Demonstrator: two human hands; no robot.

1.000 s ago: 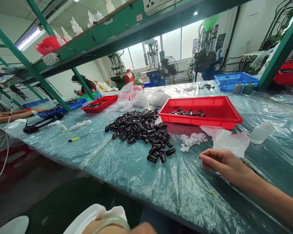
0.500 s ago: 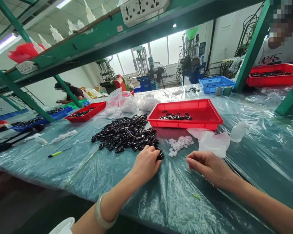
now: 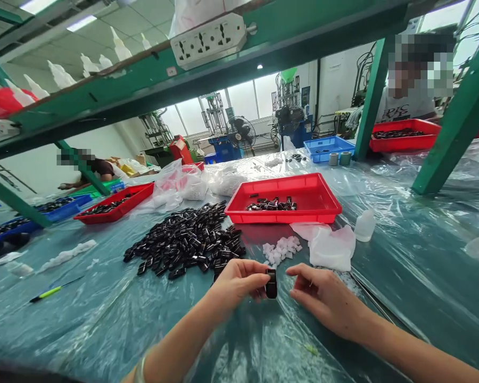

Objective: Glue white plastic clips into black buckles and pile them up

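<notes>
A black plastic piece point(image 3: 271, 284) was pinched upright between the thumb and fingers of the left hand point(image 3: 239, 282), just above the worktop point(image 3: 99, 330) and towards its near edge. The right hand point(image 3: 323, 298) was held close by on the right, its thumb and forefinger parted and pointed at the piece, with nothing seen between them; what lay under its curled fingers could not be told.

Just beyond the left hand, towards the far edge, small white pieces point(image 3: 281, 249) were heaped. To their left a large pile of black plastic pieces point(image 3: 187, 239) was spread. To their right a crumpled white sheet point(image 3: 331, 247) was laid, with a translucent bottle point(image 3: 365, 226) stood beside it.

Behind these, a red tray point(image 3: 283, 217) was set, partly filled with similar black pieces. A green-handled tool point(image 3: 50, 292) was placed towards the left end. Near the far edge, a blue tray point(image 3: 330, 144) was seen beside two tape rolls point(image 3: 345, 158).
</notes>
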